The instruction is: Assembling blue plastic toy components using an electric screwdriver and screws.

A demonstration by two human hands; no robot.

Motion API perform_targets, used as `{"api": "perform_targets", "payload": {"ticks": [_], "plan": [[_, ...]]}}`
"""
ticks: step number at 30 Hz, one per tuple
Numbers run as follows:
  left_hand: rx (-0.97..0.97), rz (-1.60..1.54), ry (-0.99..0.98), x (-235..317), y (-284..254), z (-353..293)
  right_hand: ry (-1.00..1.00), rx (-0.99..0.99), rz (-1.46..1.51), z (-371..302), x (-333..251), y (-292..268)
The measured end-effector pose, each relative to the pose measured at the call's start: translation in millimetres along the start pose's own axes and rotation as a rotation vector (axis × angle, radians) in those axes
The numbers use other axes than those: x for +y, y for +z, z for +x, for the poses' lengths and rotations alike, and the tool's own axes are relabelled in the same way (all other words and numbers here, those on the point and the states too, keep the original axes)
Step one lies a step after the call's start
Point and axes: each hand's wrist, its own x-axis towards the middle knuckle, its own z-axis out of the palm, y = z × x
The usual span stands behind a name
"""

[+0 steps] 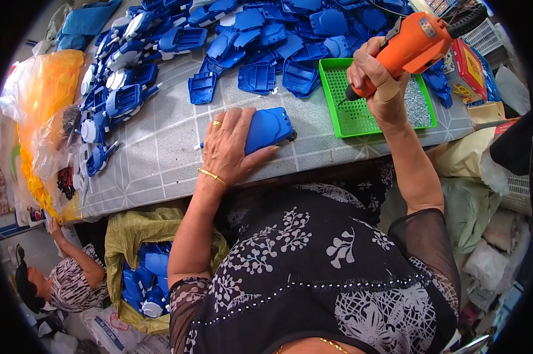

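Note:
My left hand point(230, 141) lies over a blue plastic casing point(270, 128) on the table, gripping it with the thumb along its near edge and the fingers across its left end. A small dark piece shows at the casing's right end. An orange electric screwdriver point(412, 42) is in my right hand point(379, 88), fingers wrapped around its body. Its thin bit points down and left over a green perforated tray point(328, 97). Small silvery screws point(418, 105) fill the tray's right side.
Loose blue covers point(257, 78) are piled at the back. Blue-and-white assemblies point(123, 100) heap along the left. Below the table edge, a yellow-green sack point(125, 230) holds blue pieces. Another person point(77, 274) is at lower left beside orange and clear plastic bags point(60, 88). A red box point(467, 71) stands right.

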Motion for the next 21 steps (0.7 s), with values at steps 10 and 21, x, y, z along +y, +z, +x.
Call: {"api": "perform_targets", "payload": {"ticks": [10, 21], "plan": [[-0.007, -0.001, -0.012, 1, -1, 3, 0.002, -0.02, 0.005, 4, 4, -3], [-0.01, 0.001, -0.013, 1, -2, 1, -0.03, -0.017, 0.172, 13, -24, 4]]}}
